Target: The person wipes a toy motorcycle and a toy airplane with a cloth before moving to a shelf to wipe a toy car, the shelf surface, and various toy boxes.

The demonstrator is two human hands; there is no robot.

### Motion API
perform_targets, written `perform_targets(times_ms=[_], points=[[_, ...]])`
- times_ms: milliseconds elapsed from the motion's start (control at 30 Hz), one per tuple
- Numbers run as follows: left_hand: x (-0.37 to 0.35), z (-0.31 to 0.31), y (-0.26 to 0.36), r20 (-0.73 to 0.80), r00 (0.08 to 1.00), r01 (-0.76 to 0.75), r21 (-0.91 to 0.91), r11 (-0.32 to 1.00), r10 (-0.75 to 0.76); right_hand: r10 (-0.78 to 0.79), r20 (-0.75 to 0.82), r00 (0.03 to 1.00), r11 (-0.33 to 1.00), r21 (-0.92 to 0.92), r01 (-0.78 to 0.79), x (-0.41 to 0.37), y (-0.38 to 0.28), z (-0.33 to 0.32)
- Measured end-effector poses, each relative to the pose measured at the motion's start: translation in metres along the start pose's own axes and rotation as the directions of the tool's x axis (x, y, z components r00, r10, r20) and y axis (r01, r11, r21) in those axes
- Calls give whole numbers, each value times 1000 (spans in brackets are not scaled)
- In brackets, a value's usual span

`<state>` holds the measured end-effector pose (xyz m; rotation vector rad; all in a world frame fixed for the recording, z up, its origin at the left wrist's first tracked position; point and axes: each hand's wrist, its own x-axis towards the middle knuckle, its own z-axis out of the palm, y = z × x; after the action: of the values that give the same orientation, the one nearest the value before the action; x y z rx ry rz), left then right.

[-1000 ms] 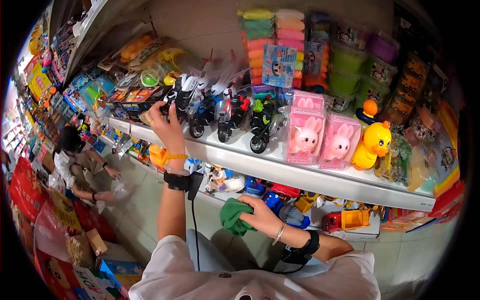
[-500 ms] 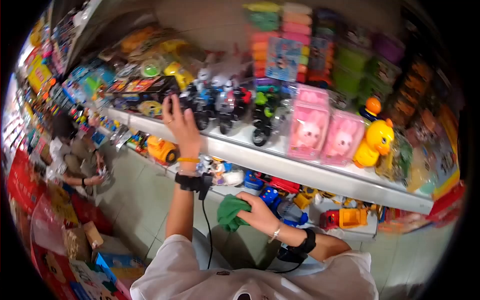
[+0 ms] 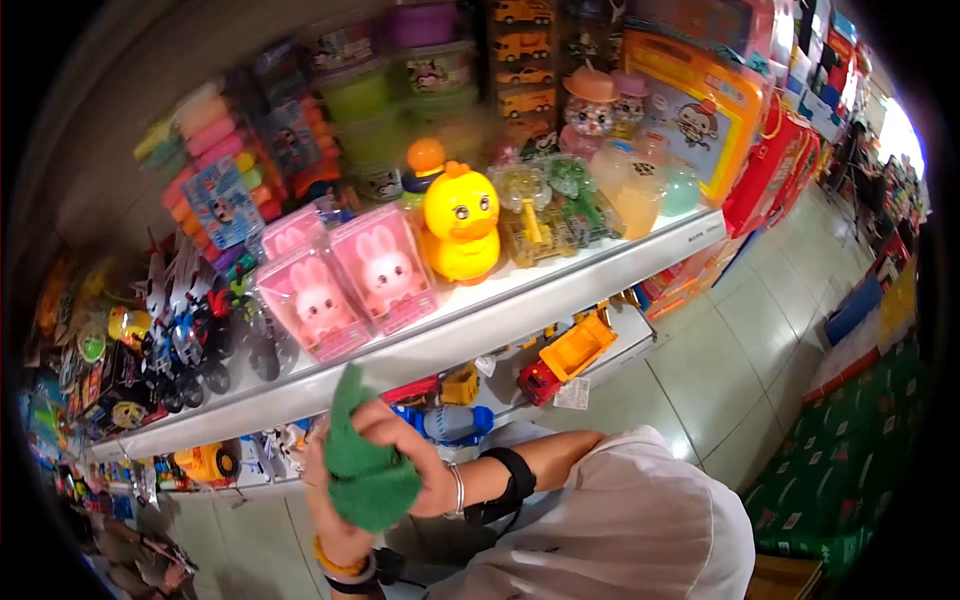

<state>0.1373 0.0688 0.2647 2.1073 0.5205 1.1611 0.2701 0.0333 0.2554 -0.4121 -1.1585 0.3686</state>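
A crumpled green cloth (image 3: pixel 375 475) is bunched in front of the shelf edge, one corner pointing upward. My right hand (image 3: pixel 415 450), with a silver bangle at the wrist, is closed on it from the right. My left hand (image 3: pixel 328 500), with a yellow band at the wrist, presses against the cloth's left side; most of its fingers are hidden behind the cloth. Just above both hands, on the shelf, stand pink boxed rabbit toys (image 3: pixel 385 265) and a yellow duck toy (image 3: pixel 465 225).
The white shelf edge (image 3: pixel 540 300) runs diagonally across. Toy motorcycles (image 3: pixel 185 345) stand at left, clear toy jars (image 3: pixel 635 190) at right. A toy dump truck (image 3: pixel 570 355) sits on the lower shelf. Green-covered goods (image 3: pixel 850 460) stand behind at right. Another person (image 3: pixel 140 555) is at lower left.
My view has turned to the right along the shelf. My left hand has come away from the toy motorcycles and joined my right hand at the green cloth.
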Motion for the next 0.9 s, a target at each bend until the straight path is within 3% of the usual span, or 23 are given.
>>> perform_targets(times_ms=[33,100,133,200,233,267,333,433,500,567,633,667,800,900], points=[[-11,8,6,48,992,115,3,993,-115,-63,-13,998,998,-30,63,-3,-5,-2],[-27,24,-8,2,926,360,-311,880,-378,-178,-59,982,982,-75,173,-10,-9,-1],[-35,29,-14,-66,897,383,-374,844,-436,-156,44,987,983,-89,159,-7,-15,-6],[-47,32,-27,-210,862,364,-376,852,-461,-93,248,964,985,-122,126,2,-32,-18],[-53,32,-34,-288,841,350,-355,867,-458,-18,361,933,967,-232,108,10,-41,-17],[-58,33,-39,-357,819,340,-327,882,-448,118,434,893,946,-323,31,13,-50,-18],[-67,31,-48,-459,780,332,-271,904,-424,158,503,850,905,-419,80,21,-54,-21],[-83,24,-58,-564,725,338,-208,918,-395,217,746,629,890,-416,186,42,-69,-53],[-94,19,-64,-612,691,354,-179,918,-385,197,704,683,898,-409,163,57,-95,-85],[-104,10,-67,-650,660,367,-157,917,-375,300,500,812,751,-649,122,73,-130,-115],[-114,5,-70,-679,637,375,-142,916,-366,153,239,959,564,-818,114,80,-159,-136],[-119,3,-70,-687,631,373,-139,917,-361,33,128,991,556,-827,88,75,-160,-149],[-128,-1,-71,-706,619,375,-118,919,-343,-55,-57,997,422,-906,-29,71,-178,-165],[-131,0,-74,-696,642,359,-98,928,-322,-50,-145,988,392,-913,-114,70,-180,-164]])
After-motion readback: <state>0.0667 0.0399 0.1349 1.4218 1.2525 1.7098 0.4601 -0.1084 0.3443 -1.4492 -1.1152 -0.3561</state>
